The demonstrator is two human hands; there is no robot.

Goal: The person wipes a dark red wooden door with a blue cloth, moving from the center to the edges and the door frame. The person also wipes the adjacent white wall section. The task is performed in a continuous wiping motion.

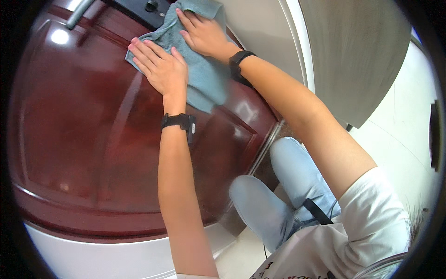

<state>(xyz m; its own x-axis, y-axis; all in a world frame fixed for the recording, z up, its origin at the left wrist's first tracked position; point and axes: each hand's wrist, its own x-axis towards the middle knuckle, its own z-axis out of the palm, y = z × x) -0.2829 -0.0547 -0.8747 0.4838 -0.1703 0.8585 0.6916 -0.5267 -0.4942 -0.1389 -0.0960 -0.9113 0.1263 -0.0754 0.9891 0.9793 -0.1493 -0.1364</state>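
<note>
A blue-grey terry cloth [207,78] lies spread against a glossy dark red panelled door [69,122]. My left hand [163,66] presses flat on the cloth's left edge, its fingertips close to bare door surface. Farther up and to the right, my right hand [205,36] rests flat on the same cloth with the fingers somewhat spread. Neither hand grips the cloth; both palms face the door and are hidden. The cloth's upper end is folded over, near a dark lock plate with a round knob [151,5].
A metal door handle [78,14] sticks out at upper left. White trim [101,256] borders the door below. On the right are a pale wall [268,31] and a grey wood-grain panel [352,52]. My bent knees [254,202] are close to the door's metal edge strip [266,146].
</note>
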